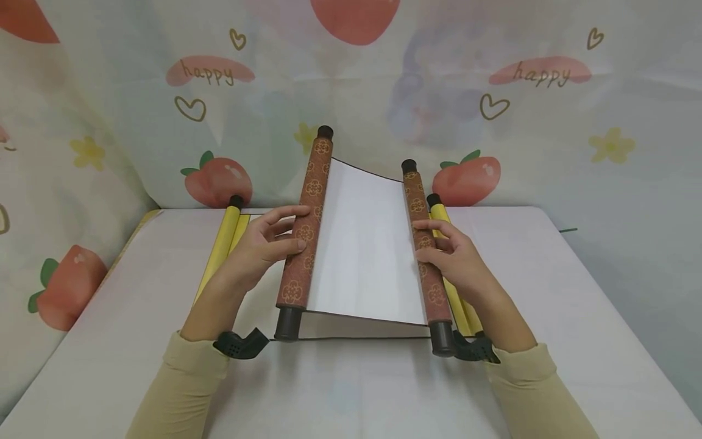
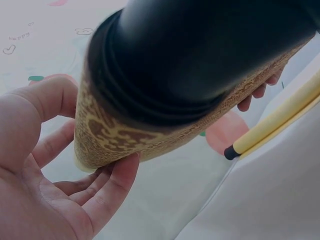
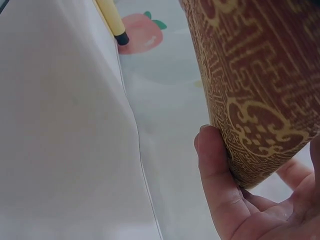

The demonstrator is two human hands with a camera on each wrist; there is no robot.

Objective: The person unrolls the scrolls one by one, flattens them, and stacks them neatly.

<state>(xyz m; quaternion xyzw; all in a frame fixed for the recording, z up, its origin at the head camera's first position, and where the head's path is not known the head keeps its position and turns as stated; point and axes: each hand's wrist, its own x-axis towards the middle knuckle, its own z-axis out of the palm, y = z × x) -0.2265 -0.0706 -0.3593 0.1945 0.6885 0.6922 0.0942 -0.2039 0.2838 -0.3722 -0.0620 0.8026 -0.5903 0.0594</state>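
Brown scroll point(image 1: 362, 244) held half unrolled above the bench point(image 1: 576, 292): left hand point(image 1: 263, 247) curled round its left roller point(image 1: 304, 231), right hand point(image 1: 455, 259) seemingly gripping the right roller point(image 1: 425, 244). Yellow scroll point(image 1: 225, 244) beneath, bare bench toward both edges.

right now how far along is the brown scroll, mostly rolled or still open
Still open. Done so far: both ends are wound into thick brown rolls. In hand: the left hand grips the left roll, the right hand grips the right roll, lifted over a yellow scroll. Left: a wide span of white paper lies unrolled between them.
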